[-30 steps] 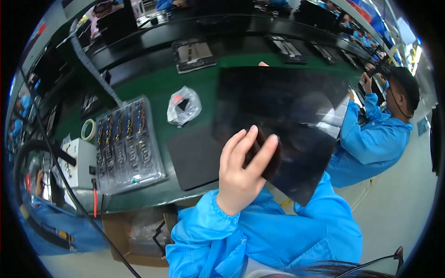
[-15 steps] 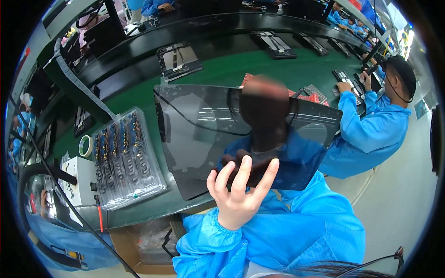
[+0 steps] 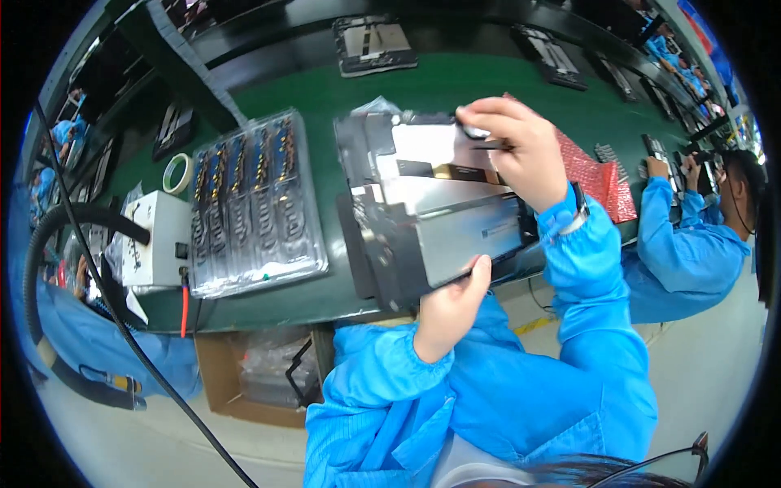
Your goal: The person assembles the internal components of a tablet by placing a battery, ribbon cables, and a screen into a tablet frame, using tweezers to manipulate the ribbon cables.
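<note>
An opened tablet [image 3: 455, 199] is held tilted above the near edge of the green bench. Its inner side faces me, with silver battery plates and a dark board strip along the left. My left hand [image 3: 455, 313] grips its near edge, thumb on top. Over its far right part, my right hand [image 3: 525, 150] is closed, fingertips by the far edge. A thin dark pointed tool [image 3: 492, 145] pokes out between those fingers; motion blur hides its exact kind. A dark flat panel [image 3: 355, 252] shows past the tablet's left side.
Left of the tablet lies a clear plastic tray [image 3: 256, 203] of small circuit boards. Beside it are a tape roll [image 3: 177, 173] and a white box [image 3: 154, 240] with a black hose. Red bubble wrap [image 3: 598, 179] lies right. Another opened tablet [image 3: 374, 46] rests farther back. A co-worker [image 3: 691, 220] sits right.
The tablet has been turned from its glossy black glass side to its inner side. My right hand now shows over it, and my left hand has shifted to the near edge.
</note>
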{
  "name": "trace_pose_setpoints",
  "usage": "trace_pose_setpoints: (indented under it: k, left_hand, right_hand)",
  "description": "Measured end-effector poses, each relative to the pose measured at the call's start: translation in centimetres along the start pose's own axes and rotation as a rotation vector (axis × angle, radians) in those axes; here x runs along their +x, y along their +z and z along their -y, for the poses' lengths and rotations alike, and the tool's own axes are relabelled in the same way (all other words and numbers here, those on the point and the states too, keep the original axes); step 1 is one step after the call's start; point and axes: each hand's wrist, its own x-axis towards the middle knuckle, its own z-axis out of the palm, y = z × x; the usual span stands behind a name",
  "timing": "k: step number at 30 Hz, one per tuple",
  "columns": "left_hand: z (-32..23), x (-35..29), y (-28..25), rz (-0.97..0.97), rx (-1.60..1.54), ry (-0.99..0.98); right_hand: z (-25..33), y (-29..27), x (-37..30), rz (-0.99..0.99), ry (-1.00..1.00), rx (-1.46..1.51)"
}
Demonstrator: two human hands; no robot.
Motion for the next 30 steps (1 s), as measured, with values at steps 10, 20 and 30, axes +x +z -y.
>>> trace_pose_setpoints:
  k: [10, 20, 30]
  left_hand:
    - [3.9, -1.8, -5.7, -0.107, -0.764, -0.492]
    - [-0.2, -4.0, -12.7, -0.085, 1.080, 0.055]
    - [-1.2, -4.0, -8.3, -0.041, 0.657, 0.031]
  right_hand:
    - [-1.9, 8.0, -4.3, 0.521, 0.086, -0.125]
    - [-3.7, 1.6, -14.9, 0.260, 0.572, 0.049]
    - [-5.2, -1.8, -17.2, -0.436, 1.005, 1.373]
